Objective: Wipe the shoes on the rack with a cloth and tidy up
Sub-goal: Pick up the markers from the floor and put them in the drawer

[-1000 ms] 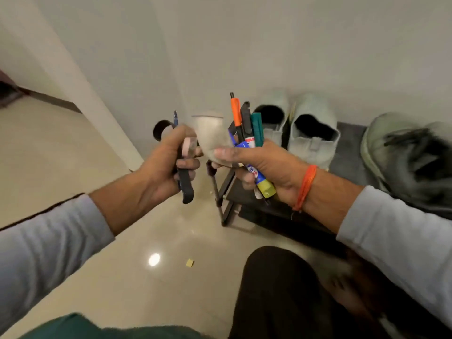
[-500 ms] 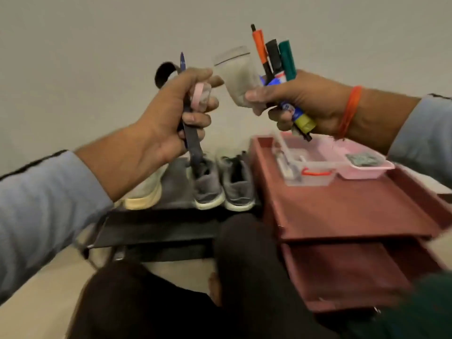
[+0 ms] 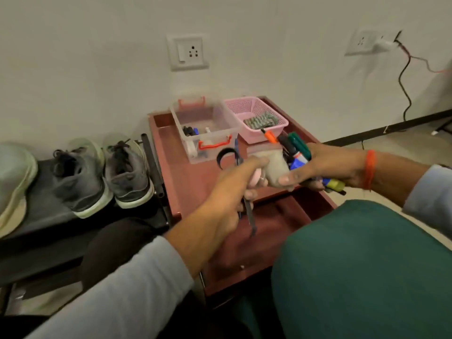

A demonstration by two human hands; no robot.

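My left hand grips black-handled scissors along with a small pink object. My right hand holds a bundle of markers, orange, black, green and blue, plus a pale grey cup-like container. Both hands hover together over a red-brown cabinet top. A pair of grey sneakers sits on the black shoe rack at left, beside a pale green shoe. No cloth is in view.
On the cabinet stand a clear plastic box with orange latches and a pink basket. An open drawer lies below my hands. Wall sockets and a hanging cable are behind. My green-clad knee fills the lower right.
My view swung right from the shoes to the cabinet. Both hands, still holding the scissors, markers and container, dropped lower over the cabinet top.
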